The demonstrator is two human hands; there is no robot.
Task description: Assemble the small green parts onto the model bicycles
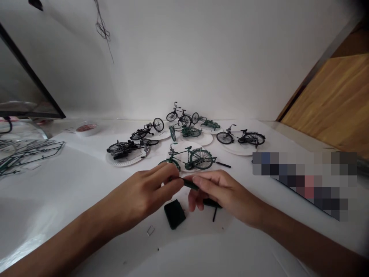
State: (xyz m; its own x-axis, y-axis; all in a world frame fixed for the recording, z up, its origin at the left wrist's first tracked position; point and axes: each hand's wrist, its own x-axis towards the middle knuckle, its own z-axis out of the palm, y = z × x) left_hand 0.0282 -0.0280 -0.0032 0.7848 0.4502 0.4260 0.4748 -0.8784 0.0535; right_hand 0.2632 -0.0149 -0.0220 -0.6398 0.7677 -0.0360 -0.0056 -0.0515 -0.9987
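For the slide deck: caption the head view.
Right hand holds a dark green piece, left hand close beside, model bicycles beyond.

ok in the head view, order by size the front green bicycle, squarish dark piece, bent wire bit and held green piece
1. Front green bicycle
2. Squarish dark piece
3. Bent wire bit
Held green piece: partly hidden, unranked

Right hand (pixel 217 188) pinching slim dark-green part (pixel 190 184); left hand (pixel 151 186) meeting its other end, grip partly hidden. From hands: green model bicycle (pixel 188 157) resting over white paper plate (pixel 198 146) at twelve o'clock; black model bicycle (pixel 245 134) resting at two; square dark-green piece (pixel 174 214) lying near six; bent wire piece (pixel 150 231) lying at seven; white bowl (pixel 86 133) sitting at ten, near wall (pixel 187 57).
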